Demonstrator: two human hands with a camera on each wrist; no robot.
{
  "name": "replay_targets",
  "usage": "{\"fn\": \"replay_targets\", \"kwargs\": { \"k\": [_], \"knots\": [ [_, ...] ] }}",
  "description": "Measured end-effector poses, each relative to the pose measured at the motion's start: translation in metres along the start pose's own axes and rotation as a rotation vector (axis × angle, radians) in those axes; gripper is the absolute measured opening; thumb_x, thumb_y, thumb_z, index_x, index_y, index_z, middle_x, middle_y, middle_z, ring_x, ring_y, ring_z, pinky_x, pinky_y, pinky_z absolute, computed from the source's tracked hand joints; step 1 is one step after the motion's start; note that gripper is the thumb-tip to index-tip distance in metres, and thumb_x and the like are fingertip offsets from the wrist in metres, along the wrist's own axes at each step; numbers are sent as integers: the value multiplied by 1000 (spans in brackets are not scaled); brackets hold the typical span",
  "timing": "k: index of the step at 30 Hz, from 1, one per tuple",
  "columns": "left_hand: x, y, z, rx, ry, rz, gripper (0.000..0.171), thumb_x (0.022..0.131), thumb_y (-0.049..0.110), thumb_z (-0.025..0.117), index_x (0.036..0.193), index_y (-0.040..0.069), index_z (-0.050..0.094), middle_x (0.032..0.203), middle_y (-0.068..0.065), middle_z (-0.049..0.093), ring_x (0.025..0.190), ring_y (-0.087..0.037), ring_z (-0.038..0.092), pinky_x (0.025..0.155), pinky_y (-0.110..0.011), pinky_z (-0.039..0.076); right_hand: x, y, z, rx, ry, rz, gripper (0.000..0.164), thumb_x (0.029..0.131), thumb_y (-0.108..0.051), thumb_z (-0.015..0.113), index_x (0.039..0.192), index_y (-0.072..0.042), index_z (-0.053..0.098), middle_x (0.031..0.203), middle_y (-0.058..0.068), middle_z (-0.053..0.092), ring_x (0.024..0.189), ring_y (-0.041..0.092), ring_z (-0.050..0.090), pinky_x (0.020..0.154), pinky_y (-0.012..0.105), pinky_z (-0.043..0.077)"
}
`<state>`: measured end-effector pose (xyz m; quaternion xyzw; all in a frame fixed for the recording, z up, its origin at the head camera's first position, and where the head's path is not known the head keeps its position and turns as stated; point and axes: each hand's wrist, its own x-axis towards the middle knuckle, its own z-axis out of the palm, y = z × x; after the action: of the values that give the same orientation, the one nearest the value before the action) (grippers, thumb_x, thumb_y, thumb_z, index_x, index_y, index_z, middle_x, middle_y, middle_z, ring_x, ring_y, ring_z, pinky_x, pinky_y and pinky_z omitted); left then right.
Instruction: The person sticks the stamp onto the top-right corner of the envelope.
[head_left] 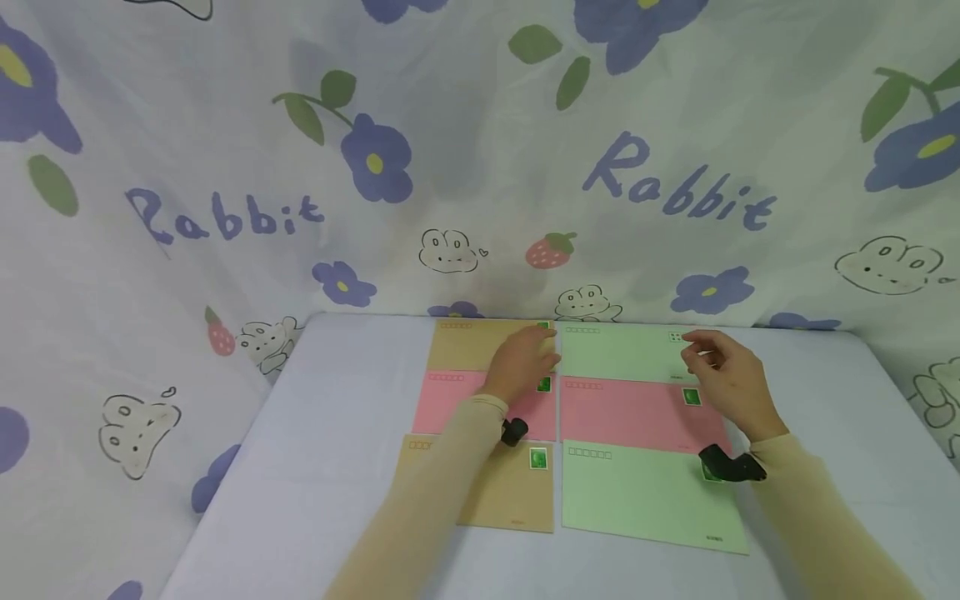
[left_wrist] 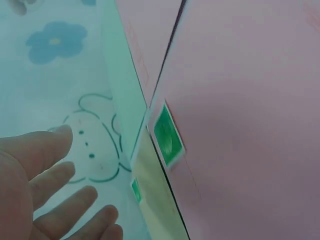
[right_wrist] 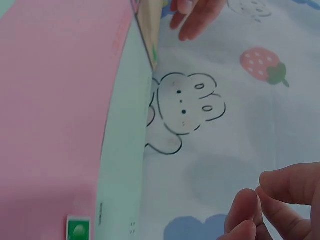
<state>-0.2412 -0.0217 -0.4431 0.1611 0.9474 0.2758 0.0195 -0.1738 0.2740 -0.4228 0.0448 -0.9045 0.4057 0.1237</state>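
Observation:
My left hand point(head_left: 521, 362) is over the upper left tan envelope point(head_left: 480, 350) and the pink envelope point(head_left: 446, 404) below it. In the left wrist view its fingers are spread and relaxed, with nothing between them. My right hand point(head_left: 731, 379) is at the upper right corner of the top green envelope point(head_left: 615, 354), close beside a small pale square with dark marks point(head_left: 677, 337). Its fingers curl and the thumb comes to the index finger in the right wrist view point(right_wrist: 280, 200); I cannot tell whether something small is between them.
Three rows of paired envelopes lie on the white table point(head_left: 300, 467). Green stamps show on the right pink envelope point(head_left: 637, 417), the lower tan envelope point(head_left: 510, 492) and the lower green envelope point(head_left: 645, 500). A printed rabbit curtain point(head_left: 480, 167) hangs behind the table's far edge.

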Motion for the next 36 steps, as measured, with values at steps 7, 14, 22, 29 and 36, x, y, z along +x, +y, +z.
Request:
{"fn": "replay_targets", "kwargs": {
  "k": [7, 14, 22, 29, 36],
  "knots": [
    [6, 13, 8, 95, -28, 43, 41, 88, 31, 62, 127, 18, 57, 136, -2, 50, 125, -18, 45, 104, -31, 37, -6, 18, -10, -53, 28, 46, 33, 93, -30, 54, 118, -9, 59, 95, 7, 62, 70, 0, 57, 54, 24, 44],
    [9, 16, 19, 84, -36, 38, 42, 88, 33, 63, 128, 21, 57, 139, 0, 47, 128, -18, 43, 104, -32, 36, -10, 31, -18, -97, 54, 129, 37, 93, -34, 52, 118, -8, 58, 98, 7, 60, 69, -5, 53, 50, 28, 45],
    [9, 19, 20, 112, -7, 59, 53, 88, 31, 63, 137, 19, 46, 143, -2, 41, 130, -18, 39, 106, -33, 33, -13, 41, -31, -116, 23, 188, 41, 94, -35, 50, 122, -5, 55, 106, 15, 58, 69, -10, 48, 48, 23, 45],
    [11, 19, 22, 141, -51, 65, 50, 90, 33, 60, 136, 20, 47, 144, 0, 40, 133, -16, 35, 108, -32, 31, -20, 47, -38, -130, 11, 216, 41, 94, -33, 51, 121, -3, 55, 105, 16, 58, 67, -12, 48, 49, 22, 46],
    [18, 17, 29, 161, -91, 77, 49, 90, 35, 59, 136, 22, 47, 146, 2, 38, 133, -14, 34, 107, -31, 31, -27, 62, -42, -183, -21, 263, 44, 94, -35, 50, 122, -2, 53, 108, 19, 57, 75, 5, 54, 52, 21, 45]
  ]
}}
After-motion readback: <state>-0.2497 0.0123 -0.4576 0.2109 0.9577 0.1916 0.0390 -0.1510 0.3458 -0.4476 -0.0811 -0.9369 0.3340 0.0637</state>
